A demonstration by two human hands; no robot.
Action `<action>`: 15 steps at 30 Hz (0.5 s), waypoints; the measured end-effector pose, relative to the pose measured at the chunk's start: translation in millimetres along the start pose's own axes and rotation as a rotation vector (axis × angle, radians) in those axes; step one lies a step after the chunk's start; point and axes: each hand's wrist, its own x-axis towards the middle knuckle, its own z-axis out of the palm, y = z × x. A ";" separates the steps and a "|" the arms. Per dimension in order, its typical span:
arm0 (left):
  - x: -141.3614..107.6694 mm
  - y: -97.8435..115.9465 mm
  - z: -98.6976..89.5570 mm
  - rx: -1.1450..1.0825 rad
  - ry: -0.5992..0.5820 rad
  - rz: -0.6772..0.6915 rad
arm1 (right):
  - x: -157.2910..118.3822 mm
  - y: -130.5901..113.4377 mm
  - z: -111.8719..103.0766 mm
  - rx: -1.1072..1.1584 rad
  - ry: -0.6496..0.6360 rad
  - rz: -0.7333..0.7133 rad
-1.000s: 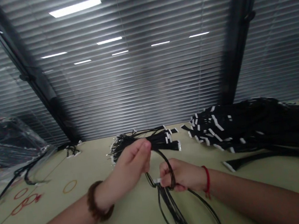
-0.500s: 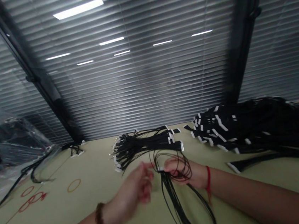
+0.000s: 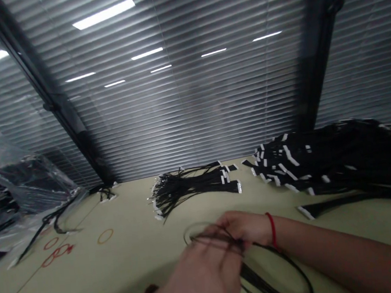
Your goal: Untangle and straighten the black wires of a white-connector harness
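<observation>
The left hand (image 3: 198,279), blurred and close to the camera, sits over the right hand's fingers (image 3: 226,222), both hands meeting low in the view. The right hand (image 3: 248,227) curls inward, its forearm (image 3: 331,244) reaching in from the lower right.

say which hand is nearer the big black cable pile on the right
Right. The right hand sits below and left of the black cable pile; the left hand is farther left and lower in view.

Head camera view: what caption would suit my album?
Right hand grips looped black cables, left hand over them, near a bundled cable pile.
</observation>
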 end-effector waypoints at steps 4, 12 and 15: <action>-1.9 -18.0 -16.3 -0.245 -0.007 -0.253 | 3.2 3.2 5.6 -0.095 -0.074 0.060; 4.8 -60.2 12.9 -0.514 0.009 -0.379 | -7.6 3.3 9.9 -0.125 -0.008 -0.107; 3.4 -63.8 10.2 -0.550 0.021 -0.417 | -12.2 1.7 14.8 -0.116 0.008 -0.154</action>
